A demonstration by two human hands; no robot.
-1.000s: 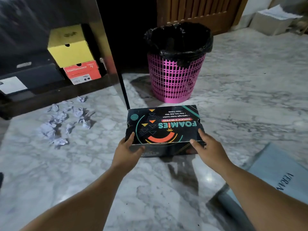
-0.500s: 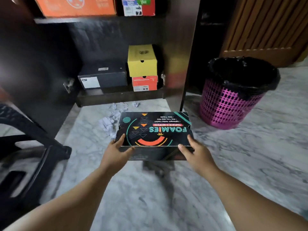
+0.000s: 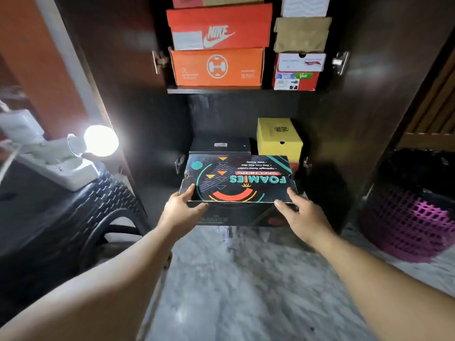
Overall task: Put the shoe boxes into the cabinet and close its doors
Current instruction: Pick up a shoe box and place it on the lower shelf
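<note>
Fingers of both hands are curled around the near corners of a black shoe box [image 3: 237, 179]: the left hand [image 3: 181, 210] pinches the left corner with the thumb on the lid, and the right hand [image 3: 299, 214] holds the right corner in the same way. The box is carried level in the air, just in front of the lower shelf of the cabinet [image 3: 320, 134], and it is not yet inside.

I judge the task is partly done. On the upper shelf stand an orange Nike box [image 3: 219, 27] on top of another orange box [image 3: 218, 67], and beside them a stack of smaller boxes [image 3: 299, 54]. On the lower shelf I see a yellow box [image 3: 279, 139] at the right and a dark box [image 3: 220, 145] at the left, just behind the carried one. What is left, as far as I can see: to put this box in and to close the doors, which are open now.

The carried box is flat and wide, with a lid printed in teal, orange and yellow; the words FOAMIES and SKECHERS read upside down from here. The cardboard looks whole, only a little worn at the edges.
</note>
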